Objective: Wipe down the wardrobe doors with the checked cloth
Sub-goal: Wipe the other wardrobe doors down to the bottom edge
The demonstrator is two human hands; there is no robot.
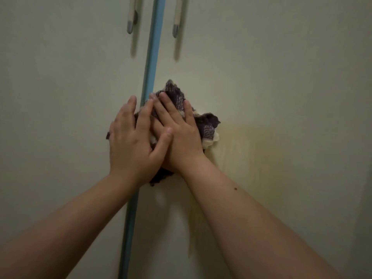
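Two pale wardrobe doors fill the view, the left door (pixel 60 97) and the right door (pixel 281 77), split by a blue vertical strip (pixel 150 67). A crumpled dark purple and cream checked cloth (pixel 177 97) is pressed flat against the right door beside the strip. My right hand (pixel 181 131) lies spread on the cloth. My left hand (pixel 132 141) presses on it too, its thumb lying over the back of my right hand. Part of the cloth is hidden under both palms.
Two slim door handles hang near the top, the left handle (pixel 131 17) and the right handle (pixel 177 19). A yellowish streaked patch (pixel 241 154) on the right door runs down below the cloth.
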